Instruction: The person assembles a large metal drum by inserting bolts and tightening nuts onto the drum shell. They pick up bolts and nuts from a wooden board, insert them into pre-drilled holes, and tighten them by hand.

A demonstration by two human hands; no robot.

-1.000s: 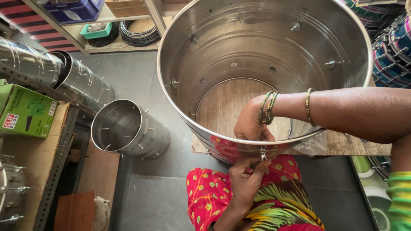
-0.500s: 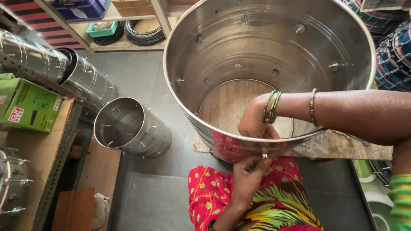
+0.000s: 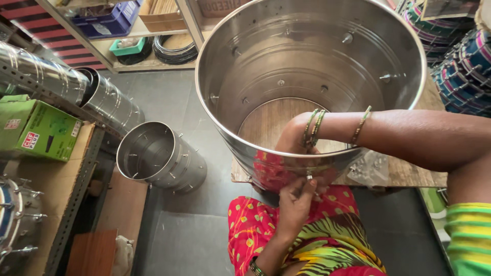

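While right hand (image 3: 294, 140) presses inside the steel drum (image 3: 312, 66) wall, left hand (image 3: 296, 202) pinches a small fastener (image 3: 309, 177) just outside, directly opposite.

the right hand (image 3: 294, 138) reaches inside the large steel drum (image 3: 245, 66), and the near wall hides its fingertips. the left hand (image 3: 296, 202) pinches something small at the drum's outer wall, too small to tell. the top edge cuts off the drum's far rim. the clear bag (image 3: 369, 169) holds small metal parts, too blurred to identify.
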